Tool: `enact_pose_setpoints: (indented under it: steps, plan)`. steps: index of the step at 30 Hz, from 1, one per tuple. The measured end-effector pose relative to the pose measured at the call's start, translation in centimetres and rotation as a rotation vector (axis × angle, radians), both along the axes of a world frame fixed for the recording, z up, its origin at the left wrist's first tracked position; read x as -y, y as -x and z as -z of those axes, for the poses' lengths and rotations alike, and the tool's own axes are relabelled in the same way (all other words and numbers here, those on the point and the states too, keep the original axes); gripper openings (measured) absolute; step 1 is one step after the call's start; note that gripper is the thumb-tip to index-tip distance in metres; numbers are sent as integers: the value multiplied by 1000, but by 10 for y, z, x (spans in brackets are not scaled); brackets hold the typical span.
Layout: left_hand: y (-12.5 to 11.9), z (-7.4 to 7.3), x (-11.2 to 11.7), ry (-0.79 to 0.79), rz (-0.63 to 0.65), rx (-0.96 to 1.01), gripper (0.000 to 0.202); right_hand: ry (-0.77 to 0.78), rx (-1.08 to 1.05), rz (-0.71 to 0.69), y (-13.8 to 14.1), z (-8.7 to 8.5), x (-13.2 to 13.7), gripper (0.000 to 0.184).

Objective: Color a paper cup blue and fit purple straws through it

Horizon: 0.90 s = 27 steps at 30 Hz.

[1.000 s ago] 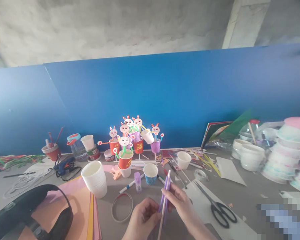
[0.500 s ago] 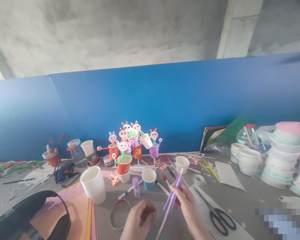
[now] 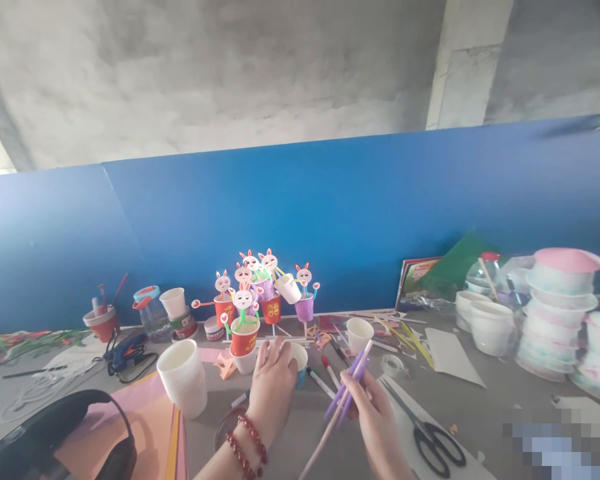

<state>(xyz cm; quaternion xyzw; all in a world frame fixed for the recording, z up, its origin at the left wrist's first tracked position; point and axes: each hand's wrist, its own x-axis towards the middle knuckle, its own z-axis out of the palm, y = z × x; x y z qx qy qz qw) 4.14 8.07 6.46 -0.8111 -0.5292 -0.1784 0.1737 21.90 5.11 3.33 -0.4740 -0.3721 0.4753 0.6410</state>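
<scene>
My left hand (image 3: 274, 383), with a red bead bracelet (image 3: 244, 445) at the wrist, stretches forward over the table, fingers extended. Its fingertips are beside a paper cup painted blue (image 3: 301, 357), partly covering it; whether they touch cannot be made out. In my right hand (image 3: 373, 410), thumb and fingers pinch a bundle of purple strips (image 3: 334, 404) together with a pale thin stick (image 3: 321, 440). Just behind the bundle stands a plain white paper cup (image 3: 359, 335). Beyond the left hand are rabbit-faced figures (image 3: 243, 300) set in red and purple cups.
A stack of white cups (image 3: 183, 380) stands at left near coloured paper sheets (image 3: 145, 427) and a black curved object (image 3: 45, 427). Black-handled scissors (image 3: 437, 450) lie right on white paper. Farther right are stacked painted bowls (image 3: 555, 320). Markers (image 3: 323, 383) lie mid-table.
My left hand has reached forward from the table's near part to the blue cup, now covering the purple glue stick. The right hand keeps its hold, almost unmoved.
</scene>
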Motion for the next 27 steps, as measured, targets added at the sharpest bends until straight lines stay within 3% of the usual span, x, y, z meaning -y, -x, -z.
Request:
enact_pose_setpoints:
  steps: [4,8,10,12,14,16,19,23,27]
  plan:
    - [-6,5,-4,-10,43,-7,28,-8,-74,22,-3,-1,-2,37]
    - [1,-2,15,-21,104,-1,24,12,-141,15,-8,-1,-3,37]
    - [7,-6,29,-14,201,79,26,17,-180,-78,-9,-2,0,33]
    - [12,-6,43,-12,333,241,24,0,-220,-259,-9,-4,3,28]
    - [16,0,53,-37,455,371,22,-16,-244,-425,-6,-5,6,25]
    - [17,11,60,-75,535,457,25,-12,-258,-501,-4,-6,8,28]
    - [16,28,69,-61,573,567,48,-36,-299,-553,-1,-7,9,34]
    - [18,41,78,73,566,793,89,-66,-315,-611,-1,-8,11,40]
    - [26,50,82,172,464,831,97,-78,-266,-643,-5,-11,13,34]
